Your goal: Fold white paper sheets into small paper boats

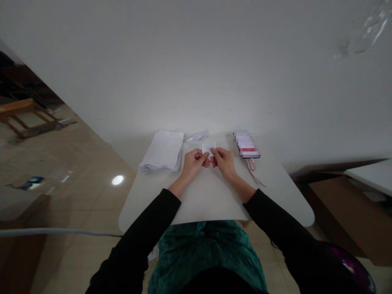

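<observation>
Between my two hands, a small white piece of paper [208,146] is held up just above the table. My left hand [195,160] pinches its lower left part between thumb and fingers. On the other side, my right hand [223,159] grips its right edge, the thumb lying on the paper's face. A stack of white paper sheets [163,150] lies to the left of my left hand. Behind the hands rests a folded white paper piece [197,136]. The fingertips behind the held paper are partly hidden.
A phone [246,145] with a pink strap [251,165] lies on the right of the white table [208,200], which stands against a pale wall [196,73]. A cardboard box [346,212] is at the right. On the left, a wooden stool [23,108] stands on the tiled floor.
</observation>
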`<state>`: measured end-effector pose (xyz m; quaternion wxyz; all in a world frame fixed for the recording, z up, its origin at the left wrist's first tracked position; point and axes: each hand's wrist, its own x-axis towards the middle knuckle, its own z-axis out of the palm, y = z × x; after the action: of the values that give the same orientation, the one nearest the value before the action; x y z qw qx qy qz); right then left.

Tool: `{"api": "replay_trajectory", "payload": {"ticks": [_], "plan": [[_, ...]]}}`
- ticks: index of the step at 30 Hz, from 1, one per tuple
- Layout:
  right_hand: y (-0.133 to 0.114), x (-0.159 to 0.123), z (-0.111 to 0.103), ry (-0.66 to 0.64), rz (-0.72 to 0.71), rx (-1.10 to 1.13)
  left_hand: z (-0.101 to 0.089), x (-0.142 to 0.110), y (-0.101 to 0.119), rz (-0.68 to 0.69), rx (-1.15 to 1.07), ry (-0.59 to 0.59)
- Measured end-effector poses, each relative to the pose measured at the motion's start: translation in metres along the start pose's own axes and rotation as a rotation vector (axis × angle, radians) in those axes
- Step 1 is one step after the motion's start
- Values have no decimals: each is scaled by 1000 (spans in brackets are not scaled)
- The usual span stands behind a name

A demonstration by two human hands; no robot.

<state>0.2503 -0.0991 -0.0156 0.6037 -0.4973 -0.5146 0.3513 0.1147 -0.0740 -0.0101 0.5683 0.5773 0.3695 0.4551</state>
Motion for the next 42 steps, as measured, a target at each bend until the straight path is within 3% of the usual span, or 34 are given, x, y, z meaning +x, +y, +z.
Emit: {"api": "replay_trajectory", "payload": {"ticks": [5, 16, 20, 23, 26, 35, 39, 42], "plan": [[2, 1, 2, -82, -25, 46, -1, 0, 1, 8, -34, -6], [4, 2, 3, 12, 42, 145, 2, 2, -1, -11, -38, -99], [0, 4, -1, -28, 23, 90, 0, 0, -4, 43, 42, -1], [-3, 7, -6, -158, 20, 37, -3, 0, -6, 149, 158, 137], [-4, 9, -9, -249, 39, -11, -7, 1, -4, 222, 241, 199], [3, 6, -1, -94, 88, 101, -8, 4, -6, 207, 151, 173], [1, 11, -10, -89, 37, -22, -8, 3, -5, 202, 231, 134], [-2, 15, -19, -170, -58, -214, -10, 3, -1, 283, 388, 122]]}}
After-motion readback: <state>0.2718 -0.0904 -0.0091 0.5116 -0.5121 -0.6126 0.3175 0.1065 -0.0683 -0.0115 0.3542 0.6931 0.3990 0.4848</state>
